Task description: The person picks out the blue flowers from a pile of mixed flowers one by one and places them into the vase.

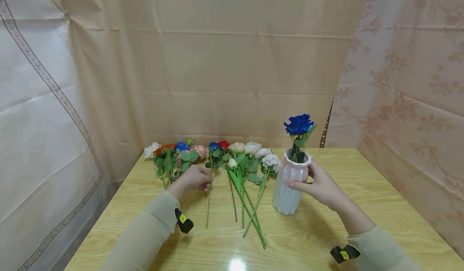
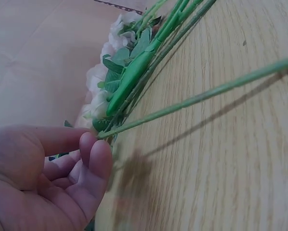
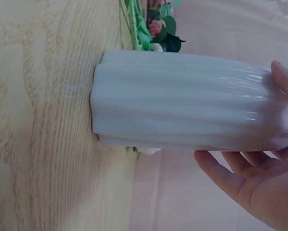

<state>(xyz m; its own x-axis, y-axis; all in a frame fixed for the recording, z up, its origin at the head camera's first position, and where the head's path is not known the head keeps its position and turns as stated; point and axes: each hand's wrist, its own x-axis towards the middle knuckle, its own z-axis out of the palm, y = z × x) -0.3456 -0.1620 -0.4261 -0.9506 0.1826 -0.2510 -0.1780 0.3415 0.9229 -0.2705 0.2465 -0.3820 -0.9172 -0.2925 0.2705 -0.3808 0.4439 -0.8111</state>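
Observation:
My left hand (image 1: 195, 177) pinches a thin green flower stem (image 2: 196, 99) between thumb and fingertips. In the head view this stem leads up toward a blue rose (image 1: 214, 145) at the back of the table, its lower end pointing to the front. On the right, my right hand (image 1: 320, 184) grips a white fluted vase (image 1: 288, 188), thumb on one side near the neck and fingers round the other. The vase's ribbed body (image 3: 182, 98) fills the right wrist view. A single large blue rose (image 1: 299, 124) with green leaves stands in it.
White flowers (image 1: 252, 147) and a white tulip (image 1: 233, 164) lie mid-table, their long green stems (image 1: 255, 216) crossing toward the front. Left of them lies a bunch with an orange flower (image 1: 164, 148) and pink roses (image 1: 199, 151). A beige curtain (image 1: 232, 69) hangs behind the wooden table (image 1: 362, 190).

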